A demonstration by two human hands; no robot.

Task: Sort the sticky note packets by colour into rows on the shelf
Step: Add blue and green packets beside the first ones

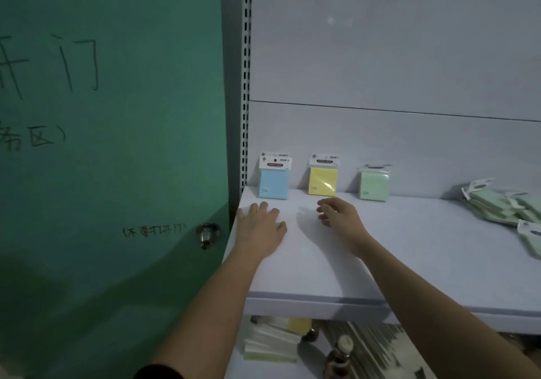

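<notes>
Three sticky note packets stand upright against the back panel of the pale shelf (409, 261): blue packets (273, 184) at the left, a yellow packet (322, 181) in the middle, a green packet (374, 185) to the right. A loose pile of green packets (500, 203) lies at the shelf's right end. My left hand (259, 226) rests flat on the shelf just in front of the blue packets, fingers spread. Hovering in front of the yellow packet, my right hand (339, 217) has loosely curled fingers and holds nothing.
A green door (117, 144) with handwriting and a metal knob (207, 233) stands left of the shelf, beside a slotted upright (246, 86). Below the shelf are a stack of paper pads (272, 343) and a small brown bottle (341, 355).
</notes>
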